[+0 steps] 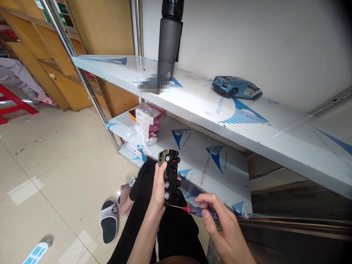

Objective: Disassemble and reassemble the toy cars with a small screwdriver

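Note:
My left hand (pixel 157 189) is wrapped round a toy truck (pixel 171 178), dark green and black, its underside and wheels turned towards me above my lap. In my right hand (pixel 220 223) is a small screwdriver (pixel 196 210) with a purple handle and a red collar. Its thin metal shaft points left, and the tip is at the lower end of the truck; whether it touches a screw I cannot tell. The right fingers curl loosely about the handle, with the index finger raised above it.
On the upper metal shelf (pixel 189 99) stand a dark grey bottle (pixel 168 44) and a blue toy car (pixel 237 88). Stacked boxes (pixel 148 119) in plastic sit on the lower shelf. A slipper (pixel 109 222) and a power strip (pixel 37 253) lie on the floor. A red stool (pixel 13 101) stands left.

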Demonstrator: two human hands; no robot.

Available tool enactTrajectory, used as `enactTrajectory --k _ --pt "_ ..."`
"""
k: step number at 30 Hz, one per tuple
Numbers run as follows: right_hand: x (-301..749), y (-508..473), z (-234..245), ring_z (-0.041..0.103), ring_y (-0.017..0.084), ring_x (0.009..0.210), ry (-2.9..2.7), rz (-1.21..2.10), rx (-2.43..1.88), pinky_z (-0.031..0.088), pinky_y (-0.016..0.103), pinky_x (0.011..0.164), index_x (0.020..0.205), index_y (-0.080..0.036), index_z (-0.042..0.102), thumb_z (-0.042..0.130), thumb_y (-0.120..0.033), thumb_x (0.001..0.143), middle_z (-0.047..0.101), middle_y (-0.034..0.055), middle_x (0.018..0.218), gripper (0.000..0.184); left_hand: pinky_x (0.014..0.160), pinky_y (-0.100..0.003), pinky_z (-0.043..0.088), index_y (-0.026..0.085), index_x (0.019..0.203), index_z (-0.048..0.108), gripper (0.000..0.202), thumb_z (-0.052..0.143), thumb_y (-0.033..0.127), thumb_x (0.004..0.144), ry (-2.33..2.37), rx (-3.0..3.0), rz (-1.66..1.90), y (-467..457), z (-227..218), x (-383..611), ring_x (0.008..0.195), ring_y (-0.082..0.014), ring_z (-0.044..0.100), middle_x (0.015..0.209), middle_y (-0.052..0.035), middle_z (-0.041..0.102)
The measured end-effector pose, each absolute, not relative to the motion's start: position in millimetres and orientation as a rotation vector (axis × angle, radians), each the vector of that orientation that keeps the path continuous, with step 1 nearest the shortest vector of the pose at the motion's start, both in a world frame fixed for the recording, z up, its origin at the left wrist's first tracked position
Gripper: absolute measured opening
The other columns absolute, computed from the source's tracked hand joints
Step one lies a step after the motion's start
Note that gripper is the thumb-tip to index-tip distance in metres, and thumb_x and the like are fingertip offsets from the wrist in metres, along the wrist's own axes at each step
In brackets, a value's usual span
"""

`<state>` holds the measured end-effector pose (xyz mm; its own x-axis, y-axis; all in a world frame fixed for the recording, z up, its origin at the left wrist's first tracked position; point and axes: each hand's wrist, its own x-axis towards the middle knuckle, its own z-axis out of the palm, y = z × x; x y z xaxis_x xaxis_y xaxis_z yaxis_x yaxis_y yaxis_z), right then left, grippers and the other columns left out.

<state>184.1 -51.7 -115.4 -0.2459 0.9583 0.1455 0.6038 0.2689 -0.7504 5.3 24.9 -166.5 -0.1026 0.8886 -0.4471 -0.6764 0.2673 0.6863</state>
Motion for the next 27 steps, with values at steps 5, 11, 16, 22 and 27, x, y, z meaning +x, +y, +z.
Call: enactTrajectory --k 5,11,16,22,27 --pt "183.7 -51.5 -115.1 0.068 0.017 0.083 -1.907 0.753 -1.440 0.052 0.024 0.075 0.107 -0.028 0.064 0.047 -0.032 0.112 0.068 -0.0005 0.090 0.018 0.046 -0.024 0.047 0.022 0.107 0.064 0.050 0.073 0.068 0.090 1.003 0.266 1.330 24.2 -166.6 5.3 0.045 -0.0139 0.061 0.062 0.0049 0.064" --pt "182.9 -50.9 -114.4 0.067 0.018 0.077 -1.925 0.731 -1.441 0.053 0.025 0.072 0.105 -0.028 0.066 0.044 -0.032 0.113 0.065 -0.0010 0.083 0.023 0.043 -0.023 0.045 0.021 0.110 0.066 0.059 0.077 0.072 0.082 0.999 0.264 1.331 22.9 -166.9 4.7 0.045 -0.0145 0.061 0.061 0.0044 0.064" --pt "183.8 -53.4 -116.3 0.068 0.017 0.081 -1.905 0.757 -1.468 0.053 0.024 0.075 0.108 -0.029 0.066 0.042 -0.031 0.113 0.067 -0.0016 0.087 0.025 0.041 -0.023 0.044 0.021 0.112 0.066 0.062 0.079 0.072 0.080 1.009 0.258 1.330 23.2 -168.7 5.7 0.044 -0.0147 0.061 0.062 0.0033 0.066" --pt "180.2 -50.9 -114.5 0.066 0.017 0.078 -1.942 0.727 -1.441 0.053 0.023 0.074 0.109 -0.029 0.065 0.045 -0.029 0.110 0.065 -0.0022 0.086 0.020 0.043 -0.022 0.046 0.022 0.111 0.063 0.054 0.076 0.068 0.087 1.006 0.258 1.353 25.0 -168.0 5.3 0.046 -0.0123 0.061 0.075 -0.0003 0.073" --pt "176.4 -45.4 -112.3 0.067 0.016 0.079 -1.912 0.740 -1.448 0.053 0.022 0.072 0.109 -0.029 0.065 0.051 -0.030 0.108 0.068 -0.0021 0.089 0.014 0.045 -0.022 0.047 0.024 0.107 0.061 0.044 0.074 0.063 0.091 1.011 0.255 1.373 25.9 -164.4 3.4 0.045 -0.0107 0.062 0.080 0.0001 0.075"
